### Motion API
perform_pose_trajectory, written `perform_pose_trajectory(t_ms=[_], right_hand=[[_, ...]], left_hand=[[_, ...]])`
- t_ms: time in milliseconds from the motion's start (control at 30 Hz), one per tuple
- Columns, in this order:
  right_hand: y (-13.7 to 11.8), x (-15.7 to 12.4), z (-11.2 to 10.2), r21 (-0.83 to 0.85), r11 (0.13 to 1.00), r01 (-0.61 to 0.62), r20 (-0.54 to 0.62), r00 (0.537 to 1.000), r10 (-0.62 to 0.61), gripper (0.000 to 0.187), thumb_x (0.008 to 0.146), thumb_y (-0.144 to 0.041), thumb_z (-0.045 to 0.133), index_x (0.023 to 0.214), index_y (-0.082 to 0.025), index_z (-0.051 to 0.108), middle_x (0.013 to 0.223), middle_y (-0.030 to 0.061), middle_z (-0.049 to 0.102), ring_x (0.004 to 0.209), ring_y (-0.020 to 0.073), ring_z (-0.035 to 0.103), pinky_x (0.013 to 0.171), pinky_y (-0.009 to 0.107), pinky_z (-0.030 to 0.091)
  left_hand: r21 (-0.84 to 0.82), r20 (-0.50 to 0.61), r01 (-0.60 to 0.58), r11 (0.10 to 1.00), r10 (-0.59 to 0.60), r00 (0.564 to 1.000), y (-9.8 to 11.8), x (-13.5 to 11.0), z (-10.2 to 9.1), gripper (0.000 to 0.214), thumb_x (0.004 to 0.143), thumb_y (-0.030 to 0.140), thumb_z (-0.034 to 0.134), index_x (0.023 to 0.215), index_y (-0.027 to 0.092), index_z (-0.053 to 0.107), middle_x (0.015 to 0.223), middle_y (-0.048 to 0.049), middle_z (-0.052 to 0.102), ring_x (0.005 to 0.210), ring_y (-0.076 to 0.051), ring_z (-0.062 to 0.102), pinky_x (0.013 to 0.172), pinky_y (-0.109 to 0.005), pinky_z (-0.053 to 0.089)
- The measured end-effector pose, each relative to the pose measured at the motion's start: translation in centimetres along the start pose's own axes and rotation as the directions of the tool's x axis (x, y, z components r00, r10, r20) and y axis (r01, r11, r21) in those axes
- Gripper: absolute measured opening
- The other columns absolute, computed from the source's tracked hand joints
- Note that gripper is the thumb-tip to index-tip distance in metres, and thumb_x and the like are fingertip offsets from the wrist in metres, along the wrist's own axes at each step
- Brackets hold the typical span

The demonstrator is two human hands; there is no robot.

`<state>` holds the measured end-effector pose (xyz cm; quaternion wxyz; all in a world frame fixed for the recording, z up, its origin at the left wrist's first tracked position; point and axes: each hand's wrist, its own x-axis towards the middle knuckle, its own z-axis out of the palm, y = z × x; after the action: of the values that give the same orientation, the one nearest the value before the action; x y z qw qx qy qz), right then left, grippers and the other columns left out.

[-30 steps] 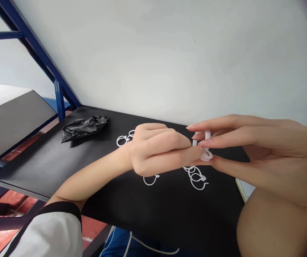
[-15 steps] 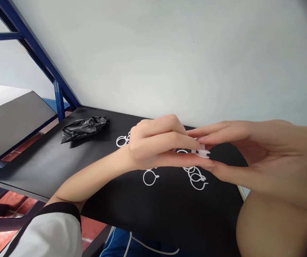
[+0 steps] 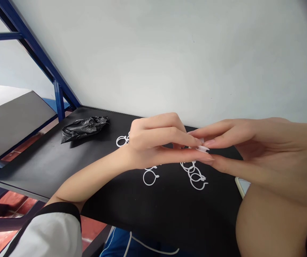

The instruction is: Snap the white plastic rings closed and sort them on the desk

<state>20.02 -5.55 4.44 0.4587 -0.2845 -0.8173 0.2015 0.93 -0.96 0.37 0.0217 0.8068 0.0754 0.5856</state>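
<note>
My left hand and my right hand meet fingertip to fingertip above a black table. Between the tips of both hands sits a small white plastic ring piece, pinched from both sides and mostly hidden by the fingers. Below the hands, loose white rings lie on the table: one alone, a small cluster, and more behind my left hand.
A crumpled black plastic bag lies at the table's far left. A blue metal frame rises behind it, with a grey board to the left. A white wall stands just behind the table. A flat white-edged object lies at the right edge.
The white piece, held more upright a second ago, now lies flatter and lower between the fingertips. My left fingers have stretched out from a curled grip.
</note>
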Motion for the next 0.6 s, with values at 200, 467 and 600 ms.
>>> perform_pose_trajectory(t_ms=[200,467,600], right_hand=[[-0.01,0.26,0.12,-0.025,0.999,0.043,-0.021,0.999,-0.043,0.024,0.074,-0.011,0.077,0.085,-0.032,0.075,0.088,-0.0026,0.077,0.075,0.0190,0.074,0.060,0.031,0.063],[-0.35,0.26,0.56,-0.065,0.996,0.066,-0.031,0.997,-0.068,0.021,0.074,-0.013,0.077,0.084,-0.030,0.074,0.090,-0.0009,0.075,0.077,0.0199,0.072,0.061,0.033,0.061],[-0.54,0.35,0.72,-0.077,0.994,0.073,-0.026,0.997,-0.075,0.021,0.073,-0.012,0.077,0.082,-0.031,0.073,0.083,-0.0022,0.074,0.071,0.0194,0.070,0.055,0.032,0.059]], left_hand=[[-0.158,0.065,0.153,0.975,-0.144,0.987,0.00,0.07,-0.11,0.015,0.083,0.035,0.071,0.079,0.021,0.069,0.064,0.0030,0.064,0.051,-0.005,0.055,0.048,-0.019,0.047],[-0.356,0.097,0.268,0.895,-0.250,0.963,-0.15,0.08,-0.27,0.016,0.079,0.032,0.076,0.075,0.018,0.067,0.057,0.0036,0.058,0.048,-0.005,0.051,0.045,-0.020,0.042],[-0.385,0.120,0.283,0.878,-0.257,0.959,-0.20,0.02,-0.16,0.019,0.079,0.034,0.075,0.074,0.018,0.066,0.059,0.0035,0.057,0.049,-0.005,0.053,0.046,-0.021,0.044]])
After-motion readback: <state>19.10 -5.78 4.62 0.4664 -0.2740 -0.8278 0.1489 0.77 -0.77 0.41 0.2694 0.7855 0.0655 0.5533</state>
